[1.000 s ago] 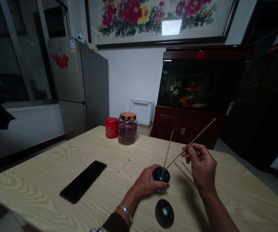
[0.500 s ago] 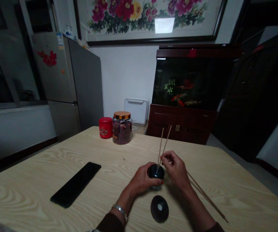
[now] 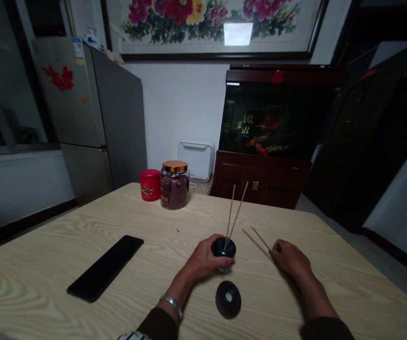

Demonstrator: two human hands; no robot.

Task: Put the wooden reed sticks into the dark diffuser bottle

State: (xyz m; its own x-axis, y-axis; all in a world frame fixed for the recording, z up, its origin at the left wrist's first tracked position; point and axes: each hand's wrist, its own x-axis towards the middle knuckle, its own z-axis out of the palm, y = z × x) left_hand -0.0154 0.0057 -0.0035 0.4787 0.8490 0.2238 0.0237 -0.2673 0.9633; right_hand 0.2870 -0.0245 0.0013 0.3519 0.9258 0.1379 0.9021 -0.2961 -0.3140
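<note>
A small dark glass diffuser bottle (image 3: 222, 247) stands upright on the wooden table, with my left hand (image 3: 203, 259) wrapped around its side. Two thin reed sticks (image 3: 238, 211) rise from the bottle's mouth, leaning slightly right. To the right, my right hand (image 3: 291, 258) has its fingers pinched on loose reed sticks (image 3: 259, 243) at the tabletop; two tips stick out to its upper left. The hand and forearm hide the rest of those sticks. A round dark cap (image 3: 228, 300) with a pale centre lies just in front of the bottle.
A black phone-like slab (image 3: 106, 269) lies on the left of the wooden table (image 3: 154, 302). Toward the far edge stand a red canister (image 3: 150, 185) and a clear jar (image 3: 174, 189) with a copper lid. A fridge (image 3: 72, 108) and a fish tank (image 3: 267, 123) are beyond.
My right hand has let go of a reed stick in the bottle and moved right, down to the loose sticks. My left hand stays around the bottle. The view has shifted slightly.
</note>
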